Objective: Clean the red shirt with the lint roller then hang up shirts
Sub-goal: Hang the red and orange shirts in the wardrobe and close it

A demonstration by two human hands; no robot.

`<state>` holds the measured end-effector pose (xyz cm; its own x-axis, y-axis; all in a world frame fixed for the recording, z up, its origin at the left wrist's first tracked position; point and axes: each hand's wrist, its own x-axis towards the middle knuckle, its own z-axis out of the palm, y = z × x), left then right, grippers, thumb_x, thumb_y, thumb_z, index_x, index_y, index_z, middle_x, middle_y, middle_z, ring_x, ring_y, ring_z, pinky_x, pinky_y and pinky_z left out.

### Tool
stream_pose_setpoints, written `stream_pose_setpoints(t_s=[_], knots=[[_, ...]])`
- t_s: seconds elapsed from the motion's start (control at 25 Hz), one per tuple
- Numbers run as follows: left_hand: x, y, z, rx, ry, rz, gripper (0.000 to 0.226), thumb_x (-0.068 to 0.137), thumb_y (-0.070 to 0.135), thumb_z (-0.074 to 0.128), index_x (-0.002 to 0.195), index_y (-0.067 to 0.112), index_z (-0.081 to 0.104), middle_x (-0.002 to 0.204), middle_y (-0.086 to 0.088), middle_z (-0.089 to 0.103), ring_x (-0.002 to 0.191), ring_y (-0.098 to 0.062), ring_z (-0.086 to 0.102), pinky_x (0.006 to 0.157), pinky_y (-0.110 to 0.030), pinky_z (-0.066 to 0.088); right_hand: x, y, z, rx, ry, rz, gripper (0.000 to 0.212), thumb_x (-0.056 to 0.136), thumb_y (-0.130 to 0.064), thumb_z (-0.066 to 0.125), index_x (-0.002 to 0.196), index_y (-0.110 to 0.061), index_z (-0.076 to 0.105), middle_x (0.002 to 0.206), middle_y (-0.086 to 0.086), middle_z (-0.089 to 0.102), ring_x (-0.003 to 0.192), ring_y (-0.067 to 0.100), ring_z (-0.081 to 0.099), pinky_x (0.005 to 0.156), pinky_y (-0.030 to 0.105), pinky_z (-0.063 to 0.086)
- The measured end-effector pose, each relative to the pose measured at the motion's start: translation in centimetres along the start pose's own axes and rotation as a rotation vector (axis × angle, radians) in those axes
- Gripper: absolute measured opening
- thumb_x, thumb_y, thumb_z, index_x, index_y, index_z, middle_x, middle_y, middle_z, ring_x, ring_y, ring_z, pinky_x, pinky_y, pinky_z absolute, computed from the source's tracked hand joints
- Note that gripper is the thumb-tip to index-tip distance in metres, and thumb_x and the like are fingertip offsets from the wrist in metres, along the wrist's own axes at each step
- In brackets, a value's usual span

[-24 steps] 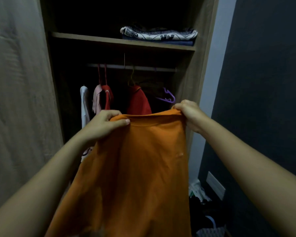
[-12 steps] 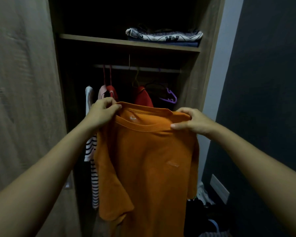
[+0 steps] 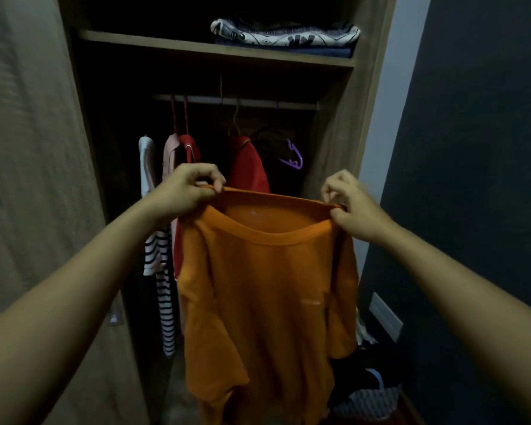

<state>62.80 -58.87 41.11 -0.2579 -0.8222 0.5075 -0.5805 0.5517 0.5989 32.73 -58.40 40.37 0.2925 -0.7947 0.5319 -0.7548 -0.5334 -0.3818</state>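
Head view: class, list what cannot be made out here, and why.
All in the head view:
orange shirt: hem cut off by the bottom edge.
red shirt: lower part hidden behind the orange shirt.
purple hanger: hook lost in darkness.
floor pile: too dark to identify.

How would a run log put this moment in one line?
step: hanging shirts | left hand: pinches orange fabric shirt collar | right hand: pinches collar | purple plastic hanger: empty

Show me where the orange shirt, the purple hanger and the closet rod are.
orange shirt [image 3: 267, 286]: head view, middle of the chest.
purple hanger [image 3: 293, 164]: head view, its lower bar.
closet rod [image 3: 258, 102]: head view, bare stretch near its middle.
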Motion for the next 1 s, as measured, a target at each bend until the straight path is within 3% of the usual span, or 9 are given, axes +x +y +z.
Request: stream_pose_setpoints(t_s=[0.08, 0.16, 0.32, 0.4, 0.48, 0.56, 0.68, 0.8, 1.0], knots=[[0.3, -1.2, 1.0, 0.183, 0.063, 0.018, 0.03, 0.079, -0.012, 0.053, 0.069, 0.014, 0.067, 0.095, 0.005, 0.056, 0.091, -0.007, 0.055, 0.079, -0.016, 0.04, -0.4, 0.3, -0.1, 0.05, -0.105, -0.041, 0.038, 0.077, 0.013, 0.046, 0.065, -0.02, 0.061, 0.115, -0.006, 0.05, 0.105, 0.005, 0.049, 0.076, 0.019, 0.046], [0.4, -3.0, 3.8, 0.414, -0.012, -0.011, 0.023, 0.079, -0.001, 0.057, 0.089, 0.013, 0.073, 0.098, 0.001, 0.058, 0.098, -0.023, 0.06, 0.082, -0.03, 0.046, 0.0, 1.3, 0.7, -0.086, -0.164, -0.051, 0.04, 0.082, 0.009, 0.045, 0.085, -0.022, 0.071, 0.122, -0.004, 0.053, 0.114, 0.01, 0.049, 0.088, 0.026, 0.048], [1.0, -6.9, 7.1, 0.901, -0.568, -0.117, 0.068, 0.084, 0.008, 0.054, 0.141, 0.039, 0.032, 0.127, -0.004, 0.046, 0.114, -0.031, 0.053, 0.086, -0.038, 0.047, 0.7, 5.0, 4.0, -0.266, -0.184, 0.06, 0.043, 0.087, 0.001, 0.044, 0.122, -0.018, 0.06, 0.129, 0.003, 0.054, 0.119, 0.021, 0.051, 0.101, 0.044, 0.044], [2.3, -7.2, 6.1, 0.772, -0.669, -0.083, 0.076, 0.078, -0.001, 0.055, 0.139, 0.042, 0.037, 0.131, 0.0, 0.051, 0.117, -0.022, 0.052, 0.093, -0.033, 0.046, 1.1, 6.4, 5.0, -0.284, -0.228, 0.16, 0.041, 0.088, -0.001, 0.045, 0.123, -0.018, 0.058, 0.125, 0.005, 0.056, 0.113, 0.025, 0.055, 0.095, 0.041, 0.049], [4.3, -7.0, 5.0, 0.584, -0.566, -0.03, 0.06, 0.074, -0.008, 0.056, 0.116, 0.035, 0.064, 0.119, 0.005, 0.063, 0.11, -0.013, 0.058, 0.093, -0.027, 0.048, 2.3, 7.0, 5.5, -0.26, -0.311, 0.237, 0.039, 0.09, -0.002, 0.045, 0.124, -0.017, 0.055, 0.127, 0.005, 0.055, 0.106, 0.02, 0.057, 0.087, 0.033, 0.051], [6.1, -6.7, 4.4, 0.444, -0.584, -0.066, 0.047, 0.077, -0.005, 0.059, 0.096, 0.037, 0.07, 0.107, 0.011, 0.068, 0.101, -0.008, 0.062, 0.09, -0.029, 0.052, 4.1, 7.0, 5.5, -0.245, -0.347, 0.261, 0.04, 0.091, -0.005, 0.045, 0.128, -0.017, 0.051, 0.129, 0.003, 0.052, 0.1, 0.014, 0.055, 0.075, 0.023, 0.048], [8.6, -5.5, 4.3, 0.321, -0.69, -0.018, 0.029, 0.084, 0.019, 0.067, 0.106, 0.038, 0.064, 0.105, 0.023, 0.062, 0.098, 0.006, 0.057, 0.09, -0.017, 0.047, 7.6, 7.9, 4.9, -0.509, -0.327, 0.175, 0.043, 0.089, -0.012, 0.045, 0.131, -0.017, 0.047, 0.134, 0.007, 0.05, 0.119, 0.021, 0.05, 0.105, 0.039, 0.035], [12.4, -4.2, 4.9, 0.082, -0.323, 0.099, 0.039, 0.083, 0.022, 0.067, 0.121, 0.028, 0.059, 0.113, 0.012, 0.063, 0.105, 0.0, 0.058, 0.092, -0.014, 0.042, 11.0, 9.6, 4.4, -0.917, -0.333, 0.112, 0.052, 0.092, -0.022, 0.043, 0.141, -0.009, 0.034, 0.15, 0.015, 0.032, 0.14, 0.027, 0.026, 0.118, 0.042, 0.004], [21.8, -4.7, 9.5, -0.43, -0.007, -0.19, 0.054, 0.085, 0.017, 0.063, 0.135, 0.008, 0.045, 0.128, -0.008, 0.057, 0.117, -0.019, 0.055, 0.1, -0.032, 0.045, 13.3, 12.0, 4.6, -1.241, -0.287, 0.087, 0.052, 0.098, -0.026, 0.021, 0.148, -0.013, 0.015, 0.157, 0.018, 0.008, 0.146, 0.027, 0.005, 0.118, 0.04, 0.001]])
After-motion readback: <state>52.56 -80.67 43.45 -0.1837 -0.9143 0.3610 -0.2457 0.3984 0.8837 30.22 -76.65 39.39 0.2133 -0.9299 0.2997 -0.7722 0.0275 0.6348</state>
